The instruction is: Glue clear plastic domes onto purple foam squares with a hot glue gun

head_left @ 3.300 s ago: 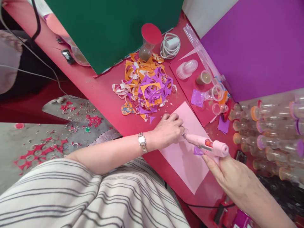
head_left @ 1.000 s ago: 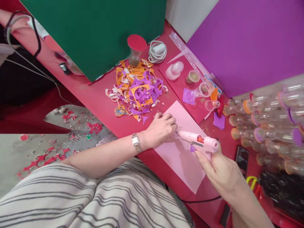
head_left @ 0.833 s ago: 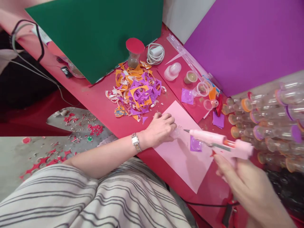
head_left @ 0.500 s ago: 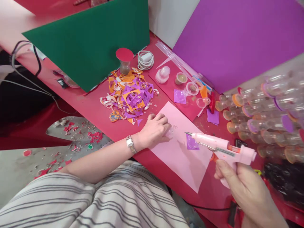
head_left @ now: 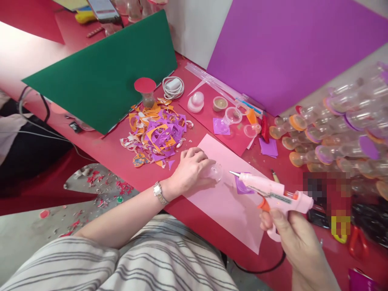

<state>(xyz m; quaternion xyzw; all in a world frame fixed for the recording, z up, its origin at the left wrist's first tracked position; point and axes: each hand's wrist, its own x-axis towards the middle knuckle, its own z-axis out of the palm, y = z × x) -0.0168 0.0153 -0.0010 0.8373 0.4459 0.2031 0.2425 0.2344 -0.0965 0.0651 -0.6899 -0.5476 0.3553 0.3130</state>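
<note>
My right hand (head_left: 298, 232) grips a pink hot glue gun (head_left: 266, 188) by its handle, with the metal nozzle pointing left. My left hand (head_left: 194, 167) is closed round a small clear plastic cup (head_left: 216, 173) over a pink sheet (head_left: 230, 220). The nozzle is a short way to the right of this cup, apart from it. Partly behind the gun barrel lies a purple square (head_left: 242, 190) with a clear round piece on it. The far side of my left fingers' hold is hard to see through the clear plastic.
A heap of orange and purple paper scraps (head_left: 160, 135) lies left of the sheet. Behind are a green board (head_left: 106, 76), a coiled white cable (head_left: 173, 87) and several clear cups. Stacked clear cup pieces (head_left: 342, 133) stand at right. Purple squares (head_left: 268, 147) lie near them.
The view has shifted slightly. The glue gun's nozzle has come nearer to the clear cup in my left hand, and the cup shows more clearly. Both hands keep their hold.
</note>
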